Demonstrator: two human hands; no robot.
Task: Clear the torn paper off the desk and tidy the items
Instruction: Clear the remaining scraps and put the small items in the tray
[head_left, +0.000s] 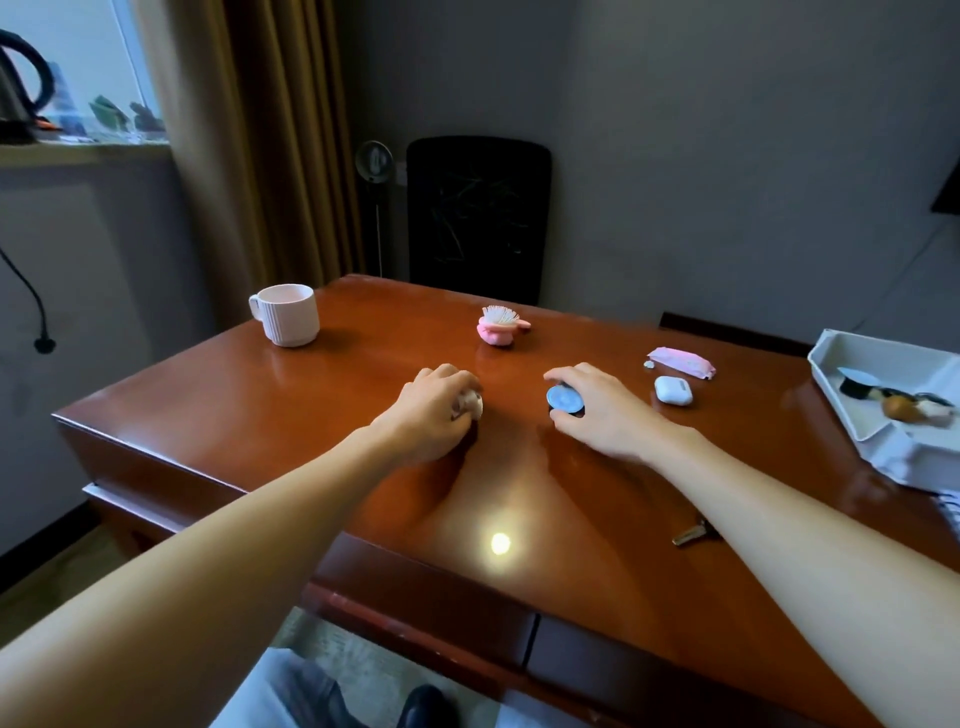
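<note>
- Left hand (431, 410) is curled tight round a wad of crumpled white torn paper (470, 404), low on the glossy red-brown wooden desk (363, 374).
- Right hand (597, 410) pinches a round blue-topped black disc (563, 397).
- Risk: a loosely held wad could shed scraps, and the disc could skid on polished wood.
- No writing is readable.

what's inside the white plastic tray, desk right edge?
The white plastic tray holds a small black round item with a pale blue top, an orange-brown lump and dark bits too blurred to identify. Its right part is cut off by the frame.
</note>
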